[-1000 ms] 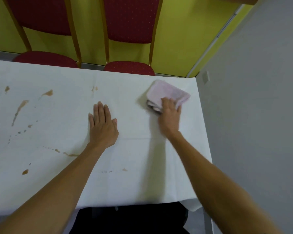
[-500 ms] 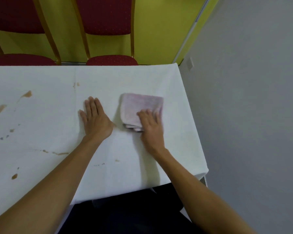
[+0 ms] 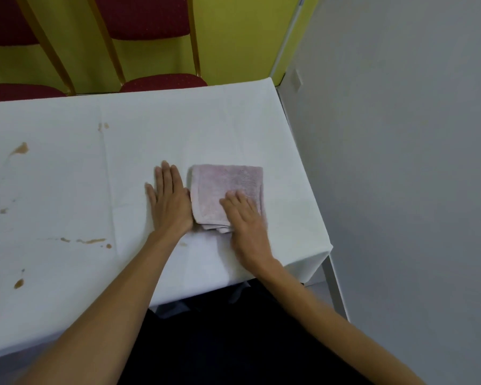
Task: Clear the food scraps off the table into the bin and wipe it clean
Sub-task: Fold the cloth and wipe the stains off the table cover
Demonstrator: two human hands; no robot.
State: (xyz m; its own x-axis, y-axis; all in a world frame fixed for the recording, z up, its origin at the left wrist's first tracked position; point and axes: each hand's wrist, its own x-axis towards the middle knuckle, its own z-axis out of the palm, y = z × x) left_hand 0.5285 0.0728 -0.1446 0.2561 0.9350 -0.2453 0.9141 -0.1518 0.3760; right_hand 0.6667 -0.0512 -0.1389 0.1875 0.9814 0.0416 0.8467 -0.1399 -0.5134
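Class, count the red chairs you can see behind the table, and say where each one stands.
2. One red chair stands behind the table's far edge, near the middle of the view. The other chair is to its left, cut off by the frame. More may be hidden beyond it.

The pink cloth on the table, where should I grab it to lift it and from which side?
Pinch the cloth at its near edge, where the folded layers stack up beside the right hand, coming from the person's side. It lies flat and folded, so that thick edge probably gives the fingers all layers at once.
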